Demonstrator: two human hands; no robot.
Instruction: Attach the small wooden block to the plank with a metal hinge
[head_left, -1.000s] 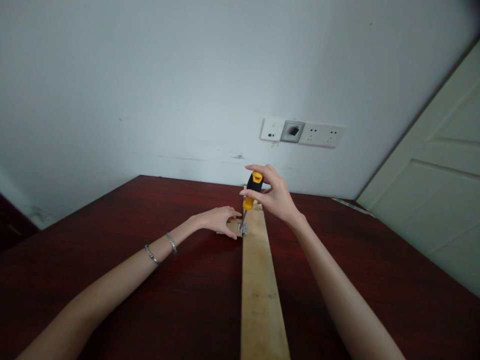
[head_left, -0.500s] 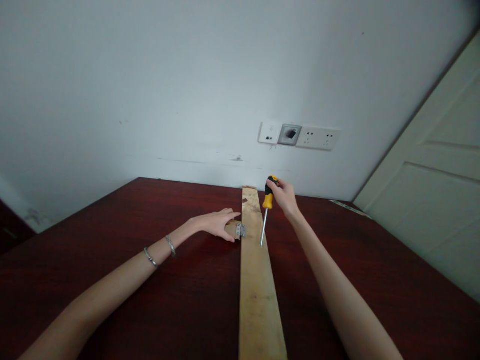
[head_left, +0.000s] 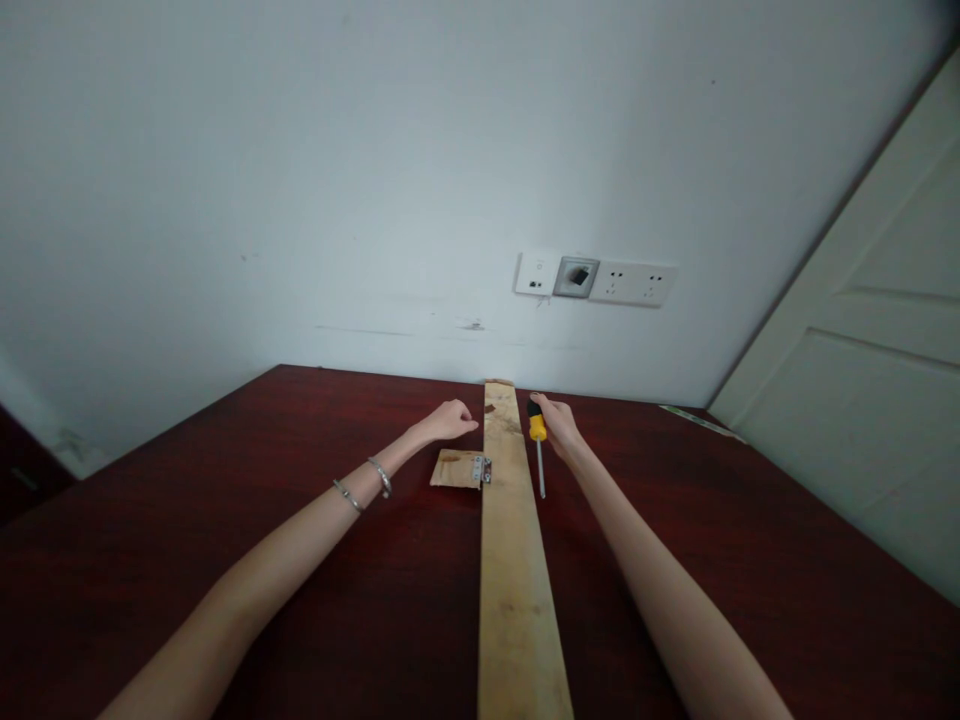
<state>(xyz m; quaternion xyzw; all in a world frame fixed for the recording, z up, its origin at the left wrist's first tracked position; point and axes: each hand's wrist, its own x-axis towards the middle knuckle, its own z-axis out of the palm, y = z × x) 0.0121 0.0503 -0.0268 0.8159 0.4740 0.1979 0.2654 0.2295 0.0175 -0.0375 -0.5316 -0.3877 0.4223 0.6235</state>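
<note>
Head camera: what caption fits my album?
Right hand holds a screwdriver beside a long board with a small metal hinge.

Matt, pale and stained at its far end, a long wooden plank (head_left: 517,590) ran up the lower center of the frame, linked by a shiny silver metal hinge (head_left: 481,470) to a small tan wooden block (head_left: 454,470). Right of center, a yellow-and-black screwdriver (head_left: 538,430) paired plastic-looking grip with smooth metal shaft; below, a dark red wood-grained tabletop (head_left: 375,610) gleamed softly.
</note>
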